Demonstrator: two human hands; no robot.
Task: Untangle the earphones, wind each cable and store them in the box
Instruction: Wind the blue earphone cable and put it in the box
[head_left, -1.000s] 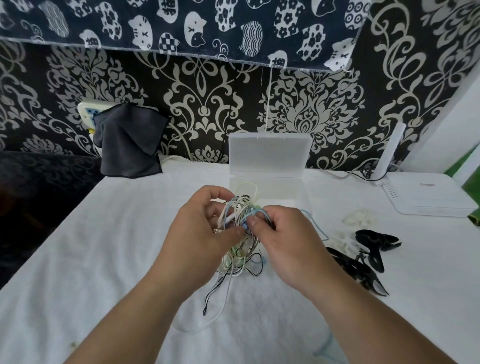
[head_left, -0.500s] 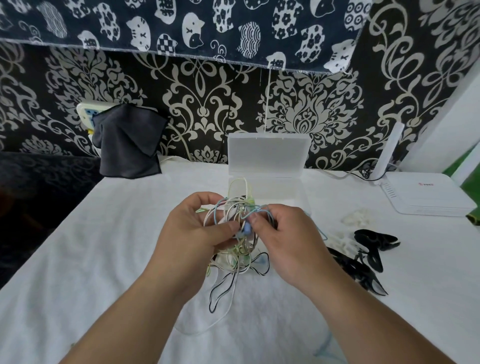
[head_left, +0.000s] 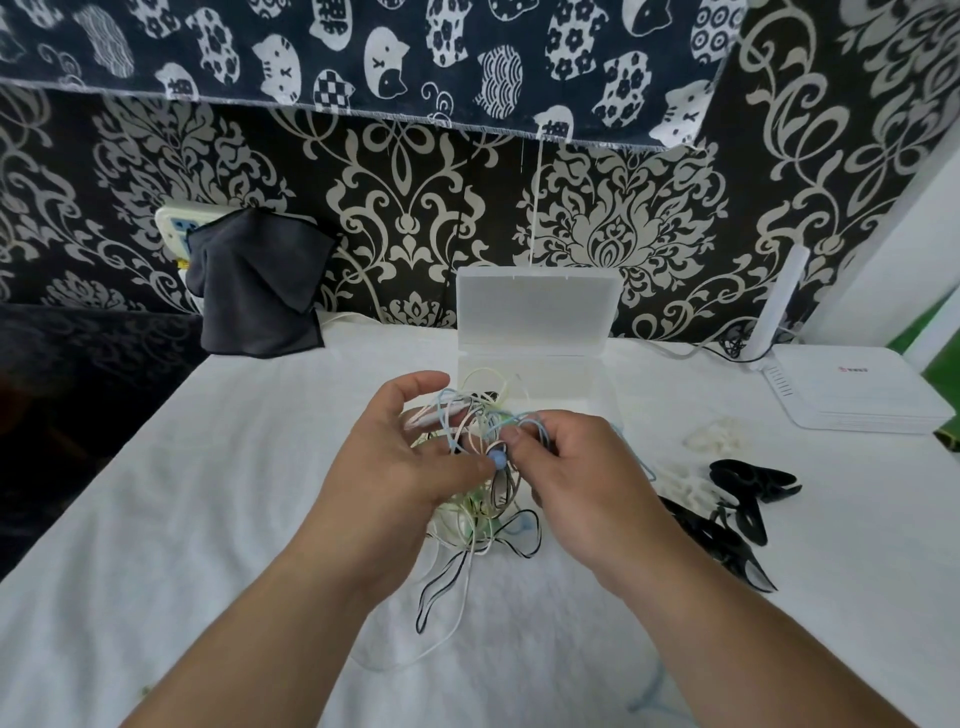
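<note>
No readable text anywhere. White router (head_left: 860, 402) at the worktop's far right corner carried a small red logo (head_left: 852, 370) on its top face, too small and blurred to read. Cat-print cloth (head_left: 363, 52) hanging above the wall had glyph-like marks on a few of the cats, not legible as characters. Wall socket plate (head_left: 174, 228) past the worktop's far left corner showed blue markings, partly covered, unreadable. No numbers or labels made out on anything else.
</note>
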